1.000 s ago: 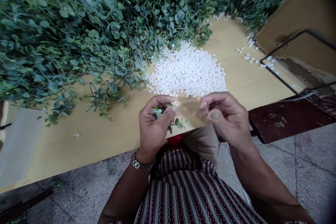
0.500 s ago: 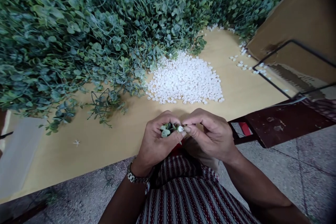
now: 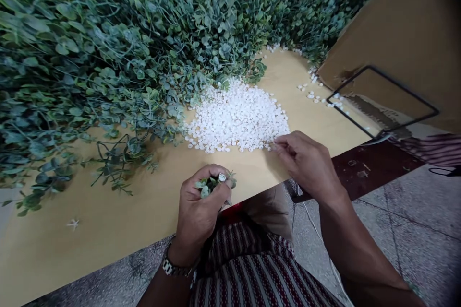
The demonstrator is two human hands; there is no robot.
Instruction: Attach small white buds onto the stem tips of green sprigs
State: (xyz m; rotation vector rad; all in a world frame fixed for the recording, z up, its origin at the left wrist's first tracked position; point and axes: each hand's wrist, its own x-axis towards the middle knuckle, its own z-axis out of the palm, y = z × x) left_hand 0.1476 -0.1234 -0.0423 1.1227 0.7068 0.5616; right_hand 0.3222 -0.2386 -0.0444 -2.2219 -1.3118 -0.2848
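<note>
My left hand [image 3: 201, 211] is closed around a small sprig of green artificial leaves [image 3: 204, 189], held low over the table's front edge. A small white piece [image 3: 222, 177] shows on the sprig beside my left thumb. My right hand [image 3: 306, 163] reaches to the near right edge of a heap of small white plastic pieces [image 3: 239, 115]. Its thumb and forefinger are pinched together there; whatever lies between the tips is too small to make out.
A thick mass of artificial greenery [image 3: 137, 33] fills the table's back and left. Loose sprigs [image 3: 118, 158] and a white star-shaped bit [image 3: 73, 223] lie at left. At right stand a cardboard box [image 3: 399, 33] and a black wire frame [image 3: 403, 86], with scattered white pieces [image 3: 315, 98] nearby.
My right hand has left the sprig and moved up and right to the heap's edge. My left hand keeps the sprig. The view has shifted slightly.
</note>
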